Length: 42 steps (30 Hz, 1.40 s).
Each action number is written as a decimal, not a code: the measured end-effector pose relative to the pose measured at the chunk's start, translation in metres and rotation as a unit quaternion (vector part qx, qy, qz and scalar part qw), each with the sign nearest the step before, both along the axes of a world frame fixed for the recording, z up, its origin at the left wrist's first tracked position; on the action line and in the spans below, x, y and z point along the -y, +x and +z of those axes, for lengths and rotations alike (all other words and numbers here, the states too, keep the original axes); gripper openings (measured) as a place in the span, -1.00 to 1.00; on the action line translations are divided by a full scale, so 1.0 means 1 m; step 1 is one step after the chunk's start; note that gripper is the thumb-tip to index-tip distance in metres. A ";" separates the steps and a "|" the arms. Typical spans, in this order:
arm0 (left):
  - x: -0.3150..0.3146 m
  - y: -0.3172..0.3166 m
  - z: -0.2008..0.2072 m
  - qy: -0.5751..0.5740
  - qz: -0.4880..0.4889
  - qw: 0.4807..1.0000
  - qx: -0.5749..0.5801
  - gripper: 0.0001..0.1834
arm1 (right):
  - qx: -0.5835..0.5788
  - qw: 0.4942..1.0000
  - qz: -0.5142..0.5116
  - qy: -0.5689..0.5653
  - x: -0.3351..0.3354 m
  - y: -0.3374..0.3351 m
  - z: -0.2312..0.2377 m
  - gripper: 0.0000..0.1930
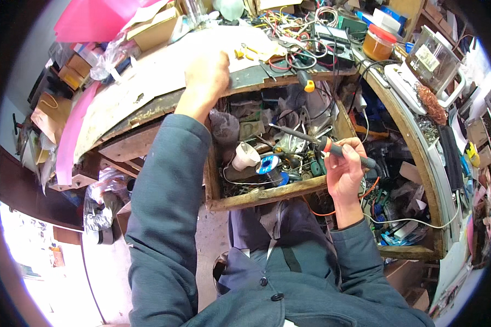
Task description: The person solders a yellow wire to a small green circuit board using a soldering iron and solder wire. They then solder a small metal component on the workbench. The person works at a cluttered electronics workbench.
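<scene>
My right hand (346, 175) is closed around a soldering iron (331, 147) with a dark grip and an orange collar. Its long thin tip points left, above an open wooden drawer (267, 197) full of odds and ends. Inside that drawer, below the iron, lie a spool of solder wire (269, 164) with a blue rim and a white spool (245, 157). Over the pale sheet (147, 82) on the workbench, my left hand (207, 75) is closed with its back toward me. Whatever its fingers hold, if anything, is hidden.
A tangle of wires and clip leads (305, 46) covers the bench's back right. A yellow-and-black handle (305, 82) overhangs the bench edge. A red-lidded jar (379, 42) stands farther right, near a clear pitcher (433, 57). Another cluttered drawer (409, 252) is open at right.
</scene>
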<state>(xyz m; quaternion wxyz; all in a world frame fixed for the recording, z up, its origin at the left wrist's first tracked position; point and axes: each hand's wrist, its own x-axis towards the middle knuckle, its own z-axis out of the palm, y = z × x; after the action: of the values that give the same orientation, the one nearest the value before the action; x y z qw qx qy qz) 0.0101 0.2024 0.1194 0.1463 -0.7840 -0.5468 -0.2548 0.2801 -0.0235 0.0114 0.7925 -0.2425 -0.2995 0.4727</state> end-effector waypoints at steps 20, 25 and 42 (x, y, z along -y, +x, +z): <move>0.175 -0.056 -0.010 -0.425 -0.202 0.759 0.449 -0.68 | 0.011 1.000 0.000 -0.006 0.002 -0.001 0.003 -0.85; 0.190 -0.066 -0.041 -0.413 -0.188 0.751 0.480 -0.85 | 0.034 0.999 0.026 0.009 0.001 0.002 -0.002 -0.84; 0.249 -0.009 -0.067 -0.272 -0.159 0.757 0.572 -0.85 | 0.026 0.999 0.035 -0.002 0.006 -0.001 -0.002 -0.87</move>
<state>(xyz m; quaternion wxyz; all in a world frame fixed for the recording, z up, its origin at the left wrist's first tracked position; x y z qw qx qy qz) 0.0015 -0.0462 0.0520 -0.4555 -0.5749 -0.4423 -0.5161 0.2793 -0.0300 0.0096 0.7672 -0.2454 -0.3272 0.4940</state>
